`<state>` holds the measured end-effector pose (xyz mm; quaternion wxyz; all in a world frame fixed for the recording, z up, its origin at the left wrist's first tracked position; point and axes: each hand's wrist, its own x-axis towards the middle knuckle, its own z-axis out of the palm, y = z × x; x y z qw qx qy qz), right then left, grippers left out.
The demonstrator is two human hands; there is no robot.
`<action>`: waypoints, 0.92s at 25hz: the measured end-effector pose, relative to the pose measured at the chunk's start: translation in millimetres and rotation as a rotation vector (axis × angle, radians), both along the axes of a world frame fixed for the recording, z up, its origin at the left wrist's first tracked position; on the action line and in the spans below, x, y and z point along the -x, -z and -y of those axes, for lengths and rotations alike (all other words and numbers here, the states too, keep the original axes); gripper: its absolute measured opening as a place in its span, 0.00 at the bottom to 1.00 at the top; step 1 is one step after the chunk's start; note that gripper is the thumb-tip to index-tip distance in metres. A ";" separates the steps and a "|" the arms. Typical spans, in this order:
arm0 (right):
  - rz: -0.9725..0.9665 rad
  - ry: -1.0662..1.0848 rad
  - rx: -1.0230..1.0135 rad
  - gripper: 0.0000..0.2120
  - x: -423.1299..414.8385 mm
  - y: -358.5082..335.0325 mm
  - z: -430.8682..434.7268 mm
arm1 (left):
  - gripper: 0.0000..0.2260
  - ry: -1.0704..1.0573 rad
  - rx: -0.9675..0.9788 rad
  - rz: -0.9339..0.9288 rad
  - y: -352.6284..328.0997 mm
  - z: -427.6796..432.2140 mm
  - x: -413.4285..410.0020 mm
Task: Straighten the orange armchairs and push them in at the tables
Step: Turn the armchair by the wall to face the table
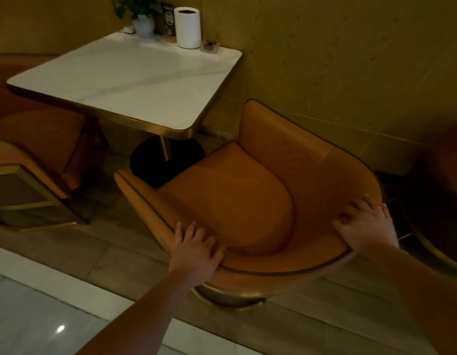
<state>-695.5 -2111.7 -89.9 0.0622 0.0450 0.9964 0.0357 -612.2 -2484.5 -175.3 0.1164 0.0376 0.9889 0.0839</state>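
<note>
An orange armchair [237, 190] with a curved back and dark piping stands at the near right corner of a white marble table [125, 80] with a gold edge. The chair sits turned at an angle to the table, its seat only partly near the table's corner. My left hand [196, 247] grips the back rim on its left side. My right hand [366, 226] holds the rim on the right, fingers curled over the inside. A second orange armchair [43, 139] sits tucked at the table's left side.
At the table's far edge stand a potted plant [142, 19], a black number sign [168, 20], a white cylinder [187, 26] and a small dish [210, 47]. A yellow wall [350, 73] runs right behind the chair. Another chair's edge [442, 201] shows at far right.
</note>
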 end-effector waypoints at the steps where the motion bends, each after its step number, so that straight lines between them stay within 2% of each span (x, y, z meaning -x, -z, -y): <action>1: 0.011 -0.003 0.003 0.27 5.0 -1.5 -3.3 | 0.32 -0.002 0.018 -0.015 1.4 -2.8 6.6; 5: 0.014 0.090 -0.034 0.30 25.6 -3.1 0.7 | 0.21 -0.009 0.038 -0.119 17.9 -16.2 18.3; 8: -0.024 0.105 -0.020 0.28 31.0 0.5 4.2 | 0.17 -0.026 0.017 -0.239 29.4 -20.2 19.9; 11: -0.034 0.107 0.005 0.28 34.5 3.1 -3.6 | 0.16 -0.045 -0.028 -0.288 29.5 -26.2 22.7; 23: -0.038 0.074 -0.012 0.22 116.2 6.8 -69.4 | 0.20 -0.110 -0.055 -0.179 20.5 -96.9 86.8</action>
